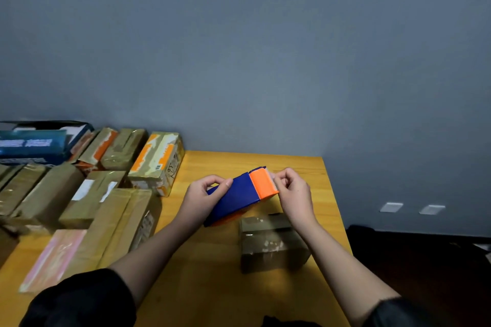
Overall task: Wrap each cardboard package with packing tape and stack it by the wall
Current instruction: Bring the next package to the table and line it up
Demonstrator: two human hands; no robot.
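Note:
A blue tape dispenser [236,195] with an orange cutter end is held in the air over the yellow table [212,273]. My left hand [204,194] grips its blue rear end. My right hand [293,194] pinches at the orange cutter end, where the pale edge of the tape shows. Just below the dispenser a small brown cardboard package [271,244] sits on the table, with neither hand touching it.
Several taped cardboard packages [79,194] crowd the table's left side up to the grey wall, one with orange print [158,159]. A blue printed box [32,143] lies at the far left. The table's right edge drops to a dark floor.

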